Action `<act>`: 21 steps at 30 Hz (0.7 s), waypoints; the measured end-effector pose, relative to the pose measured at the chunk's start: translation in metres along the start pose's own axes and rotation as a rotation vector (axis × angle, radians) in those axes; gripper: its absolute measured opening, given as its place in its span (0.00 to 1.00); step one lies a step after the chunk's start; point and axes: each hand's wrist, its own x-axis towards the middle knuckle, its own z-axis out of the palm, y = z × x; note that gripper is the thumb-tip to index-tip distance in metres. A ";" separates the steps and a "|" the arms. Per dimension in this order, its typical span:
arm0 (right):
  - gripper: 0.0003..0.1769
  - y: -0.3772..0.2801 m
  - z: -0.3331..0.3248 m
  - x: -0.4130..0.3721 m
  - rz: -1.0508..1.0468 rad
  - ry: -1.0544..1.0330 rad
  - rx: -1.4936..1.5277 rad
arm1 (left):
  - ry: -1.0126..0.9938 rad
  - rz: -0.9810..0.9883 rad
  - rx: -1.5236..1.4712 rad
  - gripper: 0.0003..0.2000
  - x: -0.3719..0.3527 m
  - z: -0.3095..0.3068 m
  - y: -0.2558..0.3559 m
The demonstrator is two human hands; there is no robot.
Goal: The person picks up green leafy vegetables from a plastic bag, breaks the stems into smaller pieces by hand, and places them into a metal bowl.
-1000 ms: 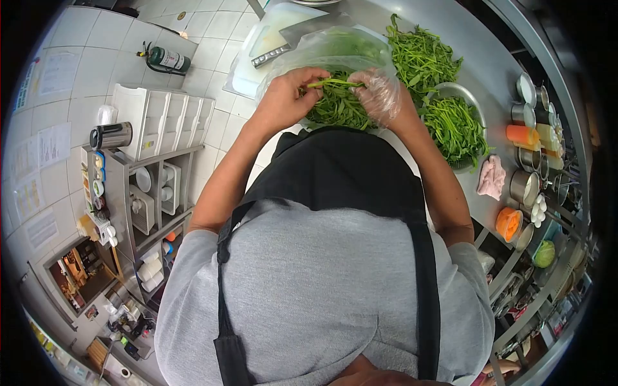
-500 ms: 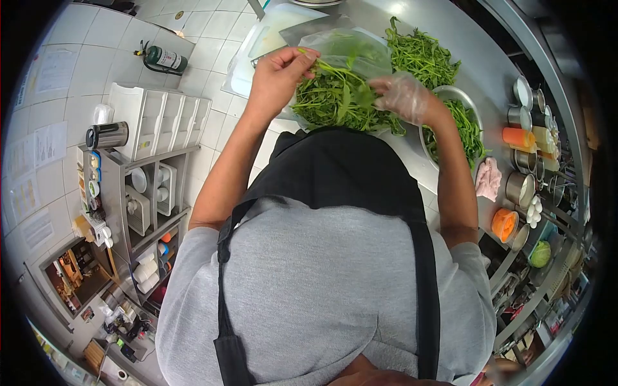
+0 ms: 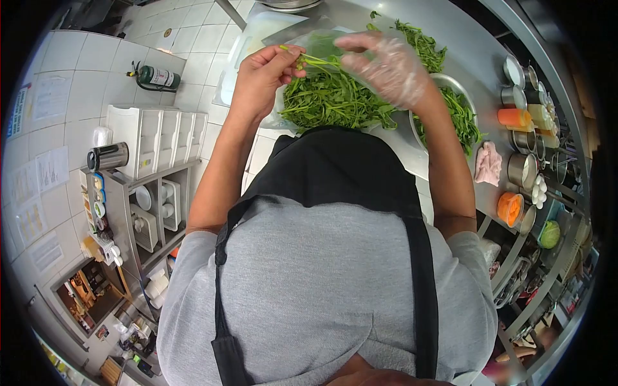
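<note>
My bare left hand (image 3: 267, 78) pinches a few thin leafy green stems (image 3: 317, 61) at their cut ends. My right hand (image 3: 391, 69), in a clear plastic glove, is close to the other end of these stems, its thumb and fingers apart. Under both hands lies a large heap of leafy greens (image 3: 335, 103) on a clear plastic bag (image 3: 325, 44). Beside my right wrist, a metal bowl (image 3: 474, 106) holds more greens (image 3: 458, 119). Another pile of greens (image 3: 421, 48) rests on the steel counter beyond my right hand.
A wide blade (image 3: 293, 31) lies on a white cutting board (image 3: 248, 55) at the counter's far left. Along the right are a pink cloth (image 3: 488, 163), pots, an orange container (image 3: 510, 209) and eggs (image 3: 539, 191). Drawers (image 3: 154, 138) stand left of the floor.
My right hand has lifted out of the heap and moved up, its fingers parting. My left hand has shifted slightly left with the stems. The far pile of greens looks smaller.
</note>
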 end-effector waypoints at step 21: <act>0.24 0.016 0.008 -0.039 0.028 0.090 -0.039 | -0.208 0.184 0.473 0.12 0.025 0.041 0.006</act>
